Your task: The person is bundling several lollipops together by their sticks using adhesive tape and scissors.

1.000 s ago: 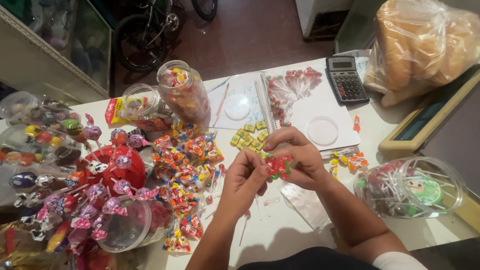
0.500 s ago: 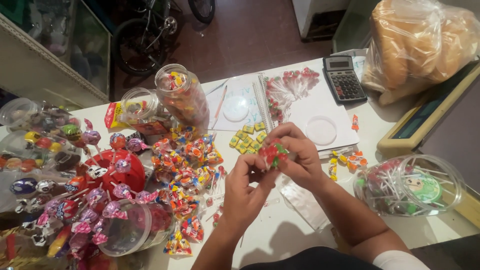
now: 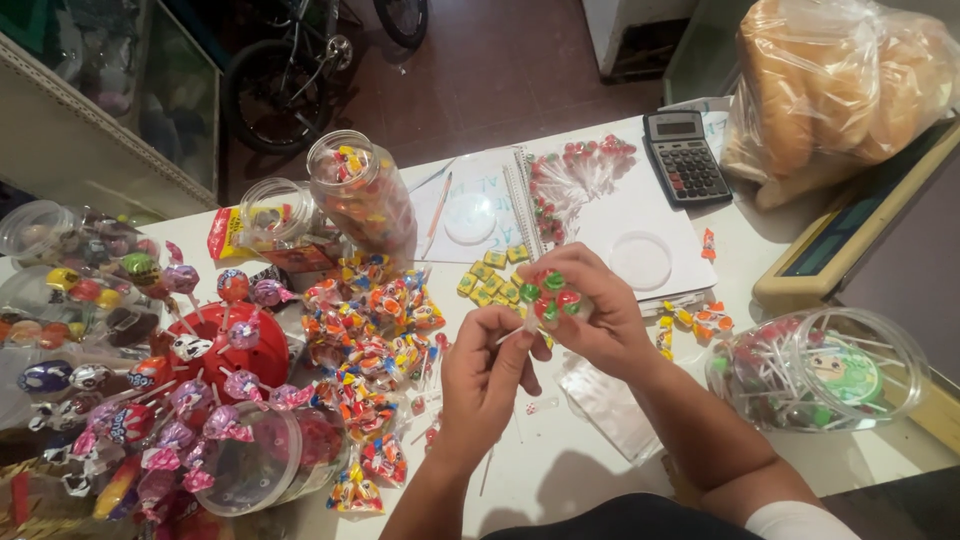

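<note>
My right hand is closed around a small bunch of red and green lollipops held above the white table. Just below and to the left, my left hand pinches their thin sticks between thumb and fingers. A pile of colourful wrapped candies lies spread on the table to the left of both hands. Several small yellow wrapped candies sit just beyond my left hand.
A red lollipop stand full of wrapped lollipops is at left. Clear jars stand behind the pile; another jar lies on its side at right. A notebook, calculator, bagged bread and empty plastic bag are nearby.
Both hands have risen slightly and shifted the lollipop bunch toward the notebook; the left fingers have moved down onto the sticks.
</note>
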